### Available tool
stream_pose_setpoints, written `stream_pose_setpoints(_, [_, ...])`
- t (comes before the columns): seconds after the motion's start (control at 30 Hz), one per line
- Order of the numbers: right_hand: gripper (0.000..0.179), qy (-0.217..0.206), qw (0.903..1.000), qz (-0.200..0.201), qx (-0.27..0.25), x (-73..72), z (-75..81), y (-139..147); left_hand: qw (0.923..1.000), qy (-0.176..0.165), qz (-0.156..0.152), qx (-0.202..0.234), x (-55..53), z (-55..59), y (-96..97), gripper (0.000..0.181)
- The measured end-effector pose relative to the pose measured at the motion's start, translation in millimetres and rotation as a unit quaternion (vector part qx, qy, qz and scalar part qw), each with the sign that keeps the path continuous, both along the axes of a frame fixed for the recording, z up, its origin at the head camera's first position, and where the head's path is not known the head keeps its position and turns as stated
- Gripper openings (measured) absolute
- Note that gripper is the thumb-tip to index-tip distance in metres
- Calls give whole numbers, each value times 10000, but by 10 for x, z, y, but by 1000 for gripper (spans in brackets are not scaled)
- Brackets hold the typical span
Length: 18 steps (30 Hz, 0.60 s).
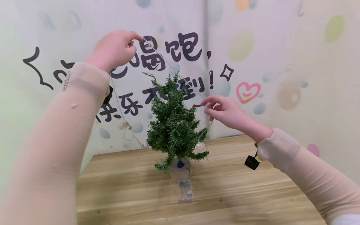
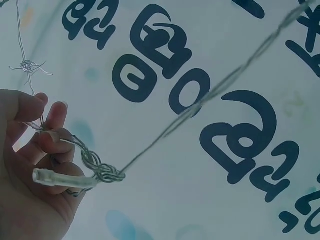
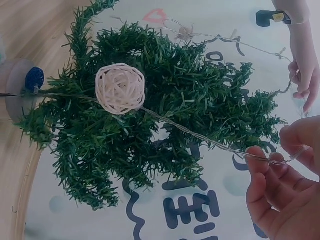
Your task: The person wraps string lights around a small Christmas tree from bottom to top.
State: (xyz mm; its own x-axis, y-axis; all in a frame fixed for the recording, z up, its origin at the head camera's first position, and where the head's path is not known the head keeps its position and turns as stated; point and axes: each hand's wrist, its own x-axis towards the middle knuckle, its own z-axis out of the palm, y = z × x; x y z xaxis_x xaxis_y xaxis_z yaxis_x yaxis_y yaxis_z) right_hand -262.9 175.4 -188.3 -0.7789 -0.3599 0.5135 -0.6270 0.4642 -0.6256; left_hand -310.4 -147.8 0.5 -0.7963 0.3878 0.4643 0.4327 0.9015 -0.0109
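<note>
Clear case lies on the surface before a green tree. Beside it, the right hand pinches a string in its fingers; the left hand pinches it higher, probably keeping it off the branches. Behind, a lettered wall.

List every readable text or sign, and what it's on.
"喝饱," – wall, upper line; characters before it partly covered by the left arm.
"快乐", "!" – wall, lower line; characters between partly hidden by the Christmas tree.
"Lets" – left cuff; rest too blurred.
Smiling heart, four-pointed star – wall.
Unreadable: tiny markings on the clear plastic box.
</note>
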Motion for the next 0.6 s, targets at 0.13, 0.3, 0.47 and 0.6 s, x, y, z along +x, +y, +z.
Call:
stream_pose_setpoints(0.13, [20,-25,10000,-27,10,-15,-42,24,9999,-117,-18,-58,-60,-8,63,60])
stream_pose_setpoints(0.3, [19,-58,9999,49,155,-47,-105,75,9995,-297,-39,-135,-128,-40,162,65])
stream_pose_setpoints(0.47, [19,-332,9990,218,200,-46,-158,120,9987,-389,-188,-278,-171,-60,247,64])
stream_pose_setpoints(0.6, [21,-735,9966,362,0,-27,-188,144,9975,-582,-252,-308,-194,-67,288,63])
